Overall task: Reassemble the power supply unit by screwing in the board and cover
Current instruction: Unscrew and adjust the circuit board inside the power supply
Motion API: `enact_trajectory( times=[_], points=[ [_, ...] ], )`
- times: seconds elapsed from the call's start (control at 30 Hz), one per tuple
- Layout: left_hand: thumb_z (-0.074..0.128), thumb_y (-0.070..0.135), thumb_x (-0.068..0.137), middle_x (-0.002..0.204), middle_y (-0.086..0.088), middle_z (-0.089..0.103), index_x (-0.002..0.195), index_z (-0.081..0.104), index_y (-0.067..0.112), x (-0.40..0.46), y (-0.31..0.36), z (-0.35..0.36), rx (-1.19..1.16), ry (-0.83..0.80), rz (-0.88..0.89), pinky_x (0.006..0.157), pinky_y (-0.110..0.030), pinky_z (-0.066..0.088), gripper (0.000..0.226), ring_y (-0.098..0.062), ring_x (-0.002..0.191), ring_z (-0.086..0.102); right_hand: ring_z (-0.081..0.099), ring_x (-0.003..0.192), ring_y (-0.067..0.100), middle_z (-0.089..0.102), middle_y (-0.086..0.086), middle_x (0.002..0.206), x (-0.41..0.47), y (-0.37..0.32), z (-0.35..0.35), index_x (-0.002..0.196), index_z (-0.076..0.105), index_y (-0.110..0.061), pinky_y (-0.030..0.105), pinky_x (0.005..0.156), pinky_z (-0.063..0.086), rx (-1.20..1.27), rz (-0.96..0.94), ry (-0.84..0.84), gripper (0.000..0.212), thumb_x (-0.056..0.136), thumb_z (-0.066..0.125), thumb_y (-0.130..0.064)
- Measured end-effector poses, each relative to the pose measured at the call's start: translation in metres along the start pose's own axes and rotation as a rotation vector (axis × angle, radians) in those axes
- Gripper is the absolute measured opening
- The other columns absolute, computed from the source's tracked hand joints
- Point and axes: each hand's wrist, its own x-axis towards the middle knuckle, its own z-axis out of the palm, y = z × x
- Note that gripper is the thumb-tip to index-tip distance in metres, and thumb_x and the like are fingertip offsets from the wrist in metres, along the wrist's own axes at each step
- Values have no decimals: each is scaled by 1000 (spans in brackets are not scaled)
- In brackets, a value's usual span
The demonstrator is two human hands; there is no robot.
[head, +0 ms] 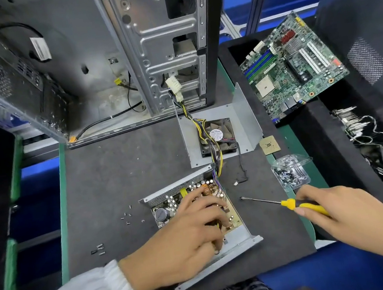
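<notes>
Your left hand (192, 228) lies spread over the circuit board (229, 209) in the open metal tray (238, 236) of the power supply at the middle of the dark work mat (125, 169), fingers bent down among the components and pressing on them — whether the tips pinch a screw cannot be told. Your right hand (334, 208) grips the yellow handle of the screwdriver (289, 203), its shaft pointing left with the tip hanging just above the mat, near the tray's right edge but not touching it. The cover (244, 122), with the fan (217, 136) fixed to it, lies upturned just behind the tray, joined to the board by a bundle of wires (213, 151). Loose screws (127, 217) are scattered on the mat left of the tray, and a clear plastic dish of screws (292, 175) sits to the right. The board step appears to be the one in hand, the cover not yet on — next you would need the board lined up over its holes, a screw set in place, and the screwdriver tip brought down squarely onto it while the left hand steadies the board
</notes>
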Motion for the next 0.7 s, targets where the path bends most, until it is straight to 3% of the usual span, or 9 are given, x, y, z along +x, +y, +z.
enact_trajectory(
  times=[0.07, 0.13, 0.23, 0.3, 0.4, 0.53, 0.7],
  points=[
    [39, 13, 91, 99, 3, 61, 87, 68, 12, -5, -1, -2, -121, 37, -17, 116, -36, 23, 29, -14, 124, 43, 53, 71, 10, 55, -13, 78, 1, -3, -3, 95, 35, -39, 22, 64, 44, -12, -20, -8, 20, 95, 25, -56],
    [49, 19, 100, 94, 3, 59, 107, 67, 12, 0, 1, 4, -125, 84, -40, 99, -31, 41, 21, -11, 109, 45, 52, 70, 9, 53, -15, 77, 1, -7, -6, 94, 31, -40, 23, 64, 45, -14, -47, -30, 17, 95, 25, -56],
    [57, 17, 96, 119, 0, 51, 138, 48, 19, 6, -3, 19, -59, 144, -82, 94, -28, 44, 43, -14, 108, 49, 52, 68, 8, 53, -15, 78, 1, -10, -13, 91, 26, -41, 23, 63, 44, -54, -96, -49, 19, 94, 20, -58],
    [59, 28, 94, 135, -2, 44, 136, 47, 23, 0, -12, 25, 77, 235, -118, 104, -34, 38, 44, -21, 123, 48, 51, 68, 7, 52, -17, 79, 0, -11, -16, 90, 24, -41, 21, 62, 43, -86, -128, -48, 21, 92, 15, -60],
    [50, 47, 95, 132, 3, 55, 125, 52, 29, -9, -20, 32, 282, 316, -156, 107, -42, 28, 35, -20, 136, 41, 52, 70, 8, 52, -17, 82, -3, -12, -22, 92, 26, -42, 21, 61, 42, -135, -168, -57, 23, 91, 14, -61],
    [59, 45, 87, 146, -10, 38, 118, 54, 29, -10, -17, 44, 318, 453, -190, 109, -46, 21, 36, -29, 140, 30, 53, 71, 10, 53, -17, 90, -4, -14, -28, 97, 30, -43, 20, 61, 40, -206, -202, -78, 23, 92, 15, -60],
    [64, 56, 72, 157, -20, 25, 104, 56, 29, -8, -7, 38, 554, 403, -261, 92, -43, 26, 42, -33, 130, 34, 51, 67, 10, 52, -17, 88, -3, -17, -29, 100, 34, -42, 22, 60, 38, -198, -185, -98, 23, 94, 18, -58]
  ],
)
